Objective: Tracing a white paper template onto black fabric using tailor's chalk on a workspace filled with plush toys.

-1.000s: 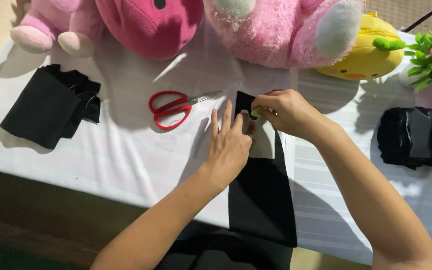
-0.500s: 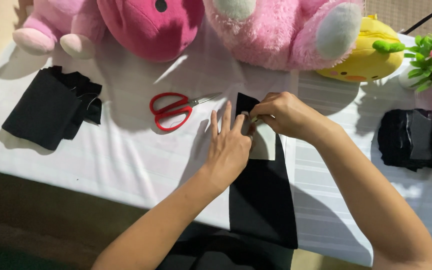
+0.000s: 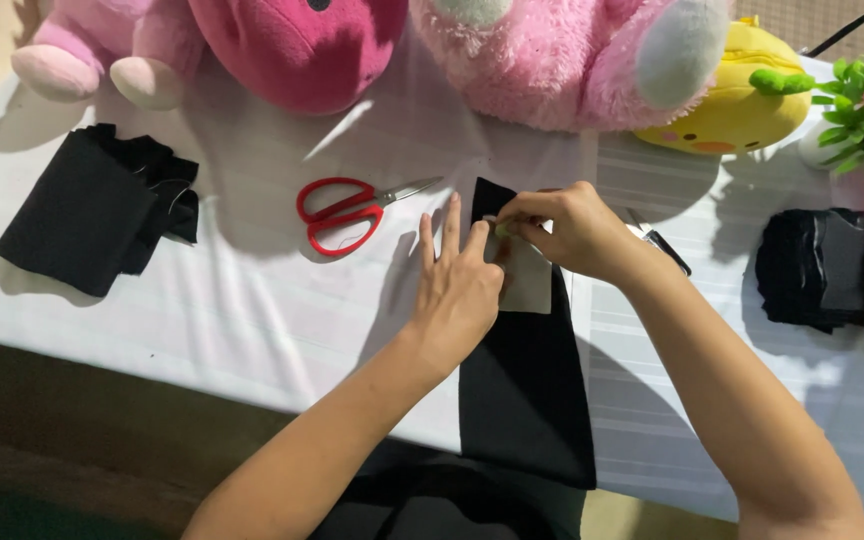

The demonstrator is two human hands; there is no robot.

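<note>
Both bare forearms reach forward from the lower edge and converge at centre. The left hand point(image 3: 457, 290) lies palm down, flat, its fingers point(image 3: 451, 225) extended and slightly spread. The right hand point(image 3: 564, 232) is curled, knuckles up, fingertips pinched together just beside the left index finger.

A table point(image 3: 252, 330) draped in a white, faintly striped cloth fills the view under strong light that throws sharp shadows across it. Below its near edge lies a dim brownish floor point(image 3: 72, 440); pale flooring shows at the far corners.
</note>
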